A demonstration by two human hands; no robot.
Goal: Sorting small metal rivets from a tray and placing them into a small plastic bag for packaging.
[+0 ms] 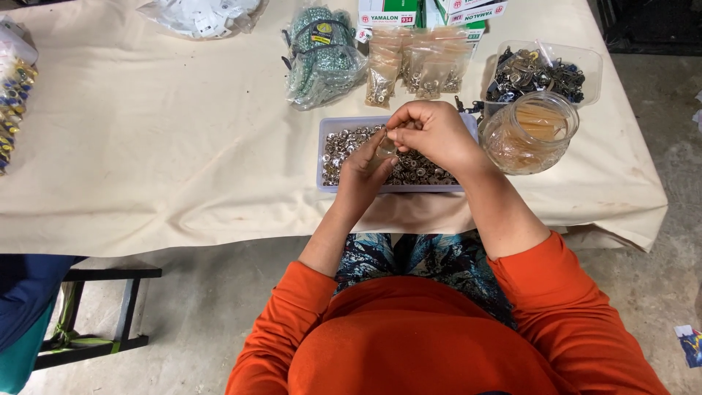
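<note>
1. Nearest the camera, a person in an orange top sits at the cloth-covered surface (183,146), both forearms reaching forward over a patterned lap.
2. Just beyond, the left hand (363,170) hangs over the near edge of a shallow lavender tray (322,150); its fingers (382,146) are clamped on a small clear piece (385,151), too small to name.
3. Meeting it from above, the right hand (431,132) has its fingers pinched together on the same spot, seemingly pressing or fitting something tiny onto that piece.
4. Judging by this, the step in hand is joining two small parts above the tray, which is heaped with round silver snap fasteners (344,143). The next move would call for a steady pinch and good alignment, since the parts are small and slippery.
5. Right of the tray stands a clear glass jar (530,132).
6. Farther back lie small clear bags of metal bits (409,66), a bundle of green trim (322,51) and a plastic tub of dark metal hardware (541,73).
</note>
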